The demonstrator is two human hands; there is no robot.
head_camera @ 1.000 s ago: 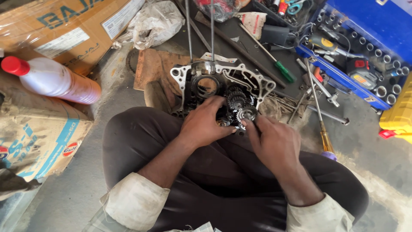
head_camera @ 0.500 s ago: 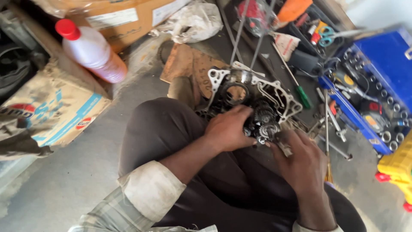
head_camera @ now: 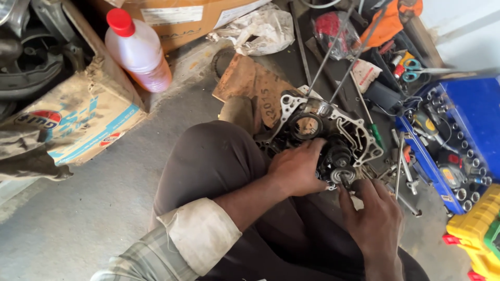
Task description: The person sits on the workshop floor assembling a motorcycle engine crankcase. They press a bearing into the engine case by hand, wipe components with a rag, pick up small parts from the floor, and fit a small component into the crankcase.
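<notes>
Nearest us, our right hand (head_camera: pixel 372 218) comes up from below, its fingers (head_camera: pixel 348 193) narrowed onto the small shaft end (head_camera: pixel 344 177) beneath the gear cluster (head_camera: pixel 337 156); whether they truly pinch it or only steady it we cannot tell. Our left hand (head_camera: pixel 297 169) lies just beside, fingers curled over the cluster and pressing on it. Both rest on the open engine crankcase (head_camera: pixel 323 127) propped between our knees on the floor (head_camera: pixel 78 224). The case is uncovered with its gears seated inside, so we judge the gear work is mid-way, closing up not yet begun. Beyond the fingers lie a green-handled screwdriver (head_camera: pixel 376 136), a blue socket tray (head_camera: pixel 448 145) and a red-capped bottle (head_camera: pixel 138 49).
</notes>
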